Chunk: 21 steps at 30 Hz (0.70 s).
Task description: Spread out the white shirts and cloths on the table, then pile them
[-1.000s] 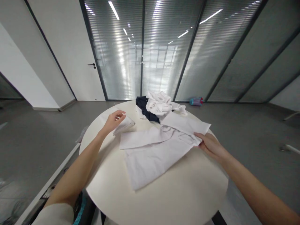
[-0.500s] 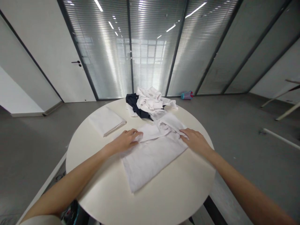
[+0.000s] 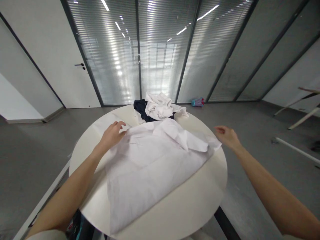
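Observation:
A white garment (image 3: 150,166), whose exact kind I cannot make out, spreads across the front of the round table with its upper part raised and rumpled. At its upper left edge, my left hand (image 3: 113,136) is closed on the fabric between thumb and fingers. My right hand (image 3: 227,136) is at the garment's right corner, beyond the table's rim; its fingers are curled closed on the edge, though the grip itself is partly hidden. Behind the left hand lies a folded white cloth (image 3: 110,119), mostly covered now.
The round white table (image 3: 200,206) carries a heap of crumpled white clothes (image 3: 158,106) and a dark navy garment (image 3: 140,108) at its far edge. A blue and pink container (image 3: 197,102) lies on the floor by the glass wall. Chair legs (image 3: 303,118) stand at right.
Both hands have moved apart, left hand to the left and right hand to the right, rising slightly. The white garment, earlier folded smaller, is now spread wider and hides part of the folded cloth.

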Each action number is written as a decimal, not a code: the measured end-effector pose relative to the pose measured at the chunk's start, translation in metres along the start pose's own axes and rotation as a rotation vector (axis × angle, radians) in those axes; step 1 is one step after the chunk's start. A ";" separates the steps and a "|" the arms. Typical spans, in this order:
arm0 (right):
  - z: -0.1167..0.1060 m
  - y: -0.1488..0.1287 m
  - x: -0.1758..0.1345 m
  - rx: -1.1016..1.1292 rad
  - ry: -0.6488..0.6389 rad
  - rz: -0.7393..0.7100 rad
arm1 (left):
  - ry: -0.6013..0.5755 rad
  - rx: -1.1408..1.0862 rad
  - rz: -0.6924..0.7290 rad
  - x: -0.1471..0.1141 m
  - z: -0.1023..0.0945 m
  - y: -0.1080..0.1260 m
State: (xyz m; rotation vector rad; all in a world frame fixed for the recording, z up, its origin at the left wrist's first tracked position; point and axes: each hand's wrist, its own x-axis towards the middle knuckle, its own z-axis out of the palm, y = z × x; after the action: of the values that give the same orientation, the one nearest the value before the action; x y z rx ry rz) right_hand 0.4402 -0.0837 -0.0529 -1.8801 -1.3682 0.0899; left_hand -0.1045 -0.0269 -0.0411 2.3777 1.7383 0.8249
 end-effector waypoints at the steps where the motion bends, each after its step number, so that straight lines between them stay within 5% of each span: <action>1: 0.004 -0.010 -0.006 -0.016 0.061 -0.049 | 0.055 0.027 0.076 -0.003 0.004 0.008; 3: 0.009 -0.039 -0.023 0.054 0.054 -0.239 | 0.032 -0.038 0.285 -0.012 0.009 0.030; 7: 0.027 -0.101 -0.074 0.169 -0.503 -0.679 | -0.502 -0.272 0.639 -0.033 0.016 0.066; 11: 0.057 -0.135 -0.113 0.022 -0.764 -0.962 | -0.658 -0.241 0.688 -0.043 0.029 0.067; 14: 0.058 -0.146 -0.117 -0.042 -0.778 -0.978 | -0.655 -0.231 0.709 -0.041 0.037 0.062; 17: 0.021 -0.153 -0.109 0.060 -0.859 -0.844 | -0.604 -0.195 0.718 -0.038 0.040 0.062; 21: -0.041 -0.160 -0.107 0.079 -1.492 -0.530 | -0.339 -0.157 0.565 -0.034 0.037 0.063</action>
State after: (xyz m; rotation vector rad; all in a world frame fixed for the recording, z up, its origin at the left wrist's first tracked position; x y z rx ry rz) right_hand 0.2917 -0.1784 0.0352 -1.1489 -2.6594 1.4504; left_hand -0.0400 -0.0714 -0.0618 2.7239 0.8559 0.5276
